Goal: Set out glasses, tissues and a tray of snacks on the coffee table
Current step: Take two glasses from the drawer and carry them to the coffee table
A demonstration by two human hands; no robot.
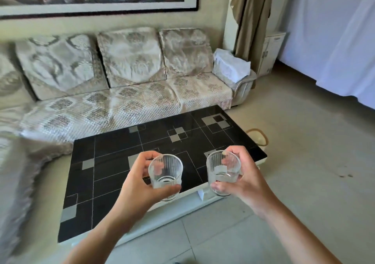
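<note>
- Ribbed clear left glass (165,171): left hand (140,180) is gripping it, fingers curled round, above the coffee table (113,152) near edge.
- Right hand (246,175) is clasping the matching right glass (223,170), upright, empty.

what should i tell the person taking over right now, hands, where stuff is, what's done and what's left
Left hand: grips a ribbed clear glass upright, held above the near edge of the coffee table.
Right hand: grips a second ribbed glass the same way, upright, above the table's near right end.
Tissues: a white tissue pack seems to sit on the sofa's right armrest, not yet on the table.
Snack tray: not in view.
Done: nothing is set on the table yet.
Left: put both glasses down, fetch the tissues, then find and bring the tray of snacks.
</note>
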